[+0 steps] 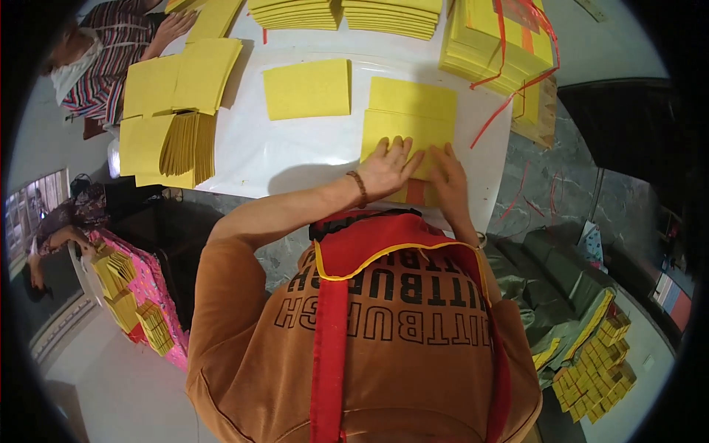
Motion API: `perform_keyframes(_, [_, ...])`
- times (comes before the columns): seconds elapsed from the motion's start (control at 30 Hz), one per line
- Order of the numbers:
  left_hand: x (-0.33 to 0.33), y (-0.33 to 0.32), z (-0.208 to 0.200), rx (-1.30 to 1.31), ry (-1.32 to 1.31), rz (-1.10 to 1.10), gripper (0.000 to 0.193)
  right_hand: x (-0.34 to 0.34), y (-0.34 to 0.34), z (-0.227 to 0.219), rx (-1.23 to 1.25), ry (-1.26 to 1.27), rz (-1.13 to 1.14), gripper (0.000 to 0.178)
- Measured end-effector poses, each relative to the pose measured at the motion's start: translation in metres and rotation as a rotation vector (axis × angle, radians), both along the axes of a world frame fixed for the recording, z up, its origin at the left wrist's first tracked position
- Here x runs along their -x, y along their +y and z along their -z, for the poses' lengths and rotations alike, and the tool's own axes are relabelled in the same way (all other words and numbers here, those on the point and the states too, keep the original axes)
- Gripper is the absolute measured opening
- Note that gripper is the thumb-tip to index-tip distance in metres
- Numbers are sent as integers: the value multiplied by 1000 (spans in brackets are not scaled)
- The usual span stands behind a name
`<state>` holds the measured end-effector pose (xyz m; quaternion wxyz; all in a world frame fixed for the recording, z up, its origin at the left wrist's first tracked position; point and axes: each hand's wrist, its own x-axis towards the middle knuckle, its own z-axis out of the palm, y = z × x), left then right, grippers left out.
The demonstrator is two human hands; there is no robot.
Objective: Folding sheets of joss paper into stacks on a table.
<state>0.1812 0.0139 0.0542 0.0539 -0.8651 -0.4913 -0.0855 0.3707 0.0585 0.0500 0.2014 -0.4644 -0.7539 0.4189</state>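
On the white table, a yellow paper piece [410, 96] lies in front of me with a horizontal line across it, like a fold or an overlapping edge. My left hand [390, 168] rests on its lower part, fingers spread and flat. Close beside it, my right hand [449, 183] lies along the lower right edge with its fingers stretched out. An orange-red patch [416, 193] shows between my hands at the paper's near end. Left of this piece, a separate yellow paper rectangle [307, 90] lies flat.
Stacks of yellow folded paper [177, 96] stand at the left, with more along the far edge [391, 18]. At the far right is a tall stack [491, 44] with red ribbon [548, 44]. A co-worker's hand [174, 26] rests at upper left. The white table's [487, 170] edge is near me.
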Motion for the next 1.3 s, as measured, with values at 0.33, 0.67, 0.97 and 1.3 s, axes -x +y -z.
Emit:
perform_keyframes(0.33, [97,10,-62,-309,-323,-312,62,-25,6,12,258,537,622,31])
perform_keyframes(0.67, [174,2,20,-5,3,-419,59,-14,0,23,260,481,560,27])
perform_keyframes(0.97, [180,2,38,87,-40,-410,44,-21,-4,25,193,385,526,25])
perform_keyframes(1.3, [167,15,1,103,-116,-411,31,-20,-8,19,-179,166,148,26])
